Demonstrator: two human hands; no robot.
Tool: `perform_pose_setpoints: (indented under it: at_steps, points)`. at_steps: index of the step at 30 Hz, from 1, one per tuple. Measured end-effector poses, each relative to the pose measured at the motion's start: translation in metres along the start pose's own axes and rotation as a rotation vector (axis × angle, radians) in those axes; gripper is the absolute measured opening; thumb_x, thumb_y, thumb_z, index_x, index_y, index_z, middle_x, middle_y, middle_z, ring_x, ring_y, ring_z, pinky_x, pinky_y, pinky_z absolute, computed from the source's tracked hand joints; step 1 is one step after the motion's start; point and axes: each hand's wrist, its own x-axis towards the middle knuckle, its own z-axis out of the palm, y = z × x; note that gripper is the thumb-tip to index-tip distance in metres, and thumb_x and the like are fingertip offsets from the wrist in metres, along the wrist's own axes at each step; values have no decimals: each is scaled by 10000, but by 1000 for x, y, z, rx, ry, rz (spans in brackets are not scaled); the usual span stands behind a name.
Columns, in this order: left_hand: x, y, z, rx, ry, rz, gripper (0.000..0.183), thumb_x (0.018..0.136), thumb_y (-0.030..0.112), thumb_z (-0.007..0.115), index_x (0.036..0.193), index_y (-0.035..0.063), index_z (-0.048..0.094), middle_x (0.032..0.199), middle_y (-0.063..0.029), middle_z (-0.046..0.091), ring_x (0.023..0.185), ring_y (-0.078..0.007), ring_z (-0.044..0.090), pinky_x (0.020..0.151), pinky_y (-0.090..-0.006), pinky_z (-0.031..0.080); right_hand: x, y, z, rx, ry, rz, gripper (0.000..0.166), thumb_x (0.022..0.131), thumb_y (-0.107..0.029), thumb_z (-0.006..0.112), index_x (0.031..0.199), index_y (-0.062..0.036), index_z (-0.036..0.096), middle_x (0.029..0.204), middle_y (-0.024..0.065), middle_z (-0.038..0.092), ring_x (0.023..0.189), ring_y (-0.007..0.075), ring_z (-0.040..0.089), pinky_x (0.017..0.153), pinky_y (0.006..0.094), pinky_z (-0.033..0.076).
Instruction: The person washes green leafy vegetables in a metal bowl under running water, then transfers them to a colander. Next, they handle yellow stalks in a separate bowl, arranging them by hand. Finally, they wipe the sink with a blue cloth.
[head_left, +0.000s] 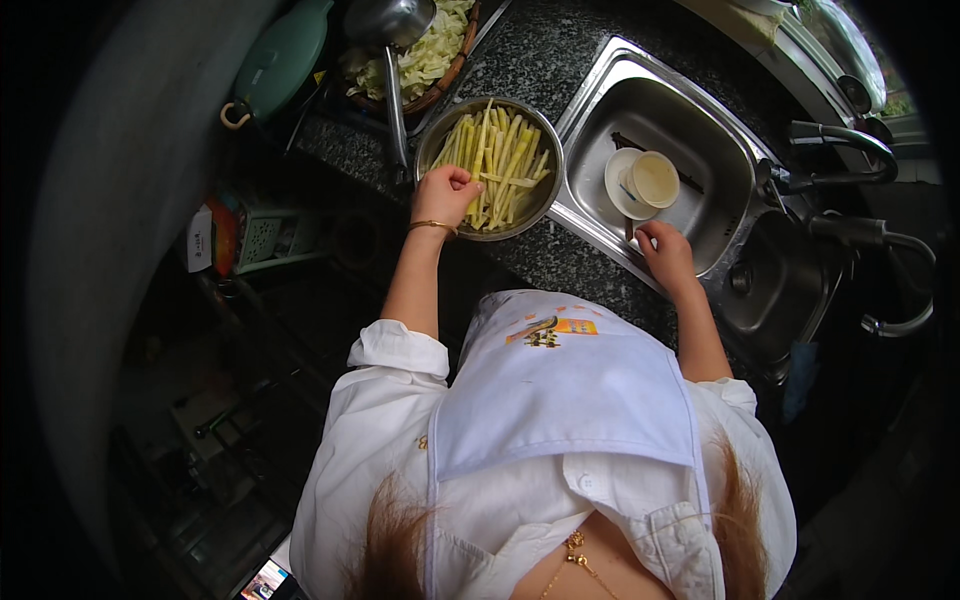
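A round metal bowl (553, 139) stands on the counter left of the sink, holding long pale green-yellow vegetable strips (499, 157). My left hand (448, 196) is at the bowl's near left rim, its thumb and fingertips against one of the strips. Over the near edge of the steel sink (600, 247) is my right hand (664, 251), its fingers curled; whether it holds anything cannot be told. Just beyond that hand, a cream cup (656, 180) and a small white dish (616, 176) sit in the sink, with dark chopsticks (691, 182) behind and partly under them.
Behind the bowl, a wicker basket (457, 71) holds torn cabbage leaves (442, 45), with a metal ladle or pan (395, 97) lying across it. A green lidded pot (283, 60) is at the far left. Faucets (847, 180) reach over the double sink's right side.
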Motion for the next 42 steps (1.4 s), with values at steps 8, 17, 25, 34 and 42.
perform_pose_setpoints:
  at_steps: [8,17,25,34,42]
  points:
    - [-9,32,34,373,146,564,133,680,133,683,800,108,630,849,-67,515,867,-261,524,749,-359,446,1,0,2,-9,-22,-14,146,797,-180,573,850,-54,622,821,141,602,775,304,574,689,386,454]
    - [6,28,33,-248,-36,168,214,742,193,656,868,23,630,774,-87,623,687,-206,600,663,-314,478,-1,0,0,1,8,-8,141,796,-175,573,849,-54,623,816,136,603,764,303,577,681,387,456]
    - [13,48,39,376,201,406,155,749,197,634,838,75,600,842,-97,616,767,-284,598,674,-383,478,0,1,4,3,-21,-16,136,789,-171,581,849,-57,624,826,132,607,769,300,579,690,379,461]
    - [14,51,49,295,132,344,91,746,129,597,817,81,563,820,-98,614,750,-298,596,655,-398,472,-2,-1,-4,-4,3,37,137,792,-177,577,849,-62,623,823,132,603,771,298,580,685,379,459]
    - [-3,32,25,243,47,397,118,692,138,678,753,66,607,790,-87,555,707,-236,594,621,-335,471,-1,3,0,-20,-31,-1,144,793,-182,573,858,-63,622,824,127,605,787,299,577,695,382,457]
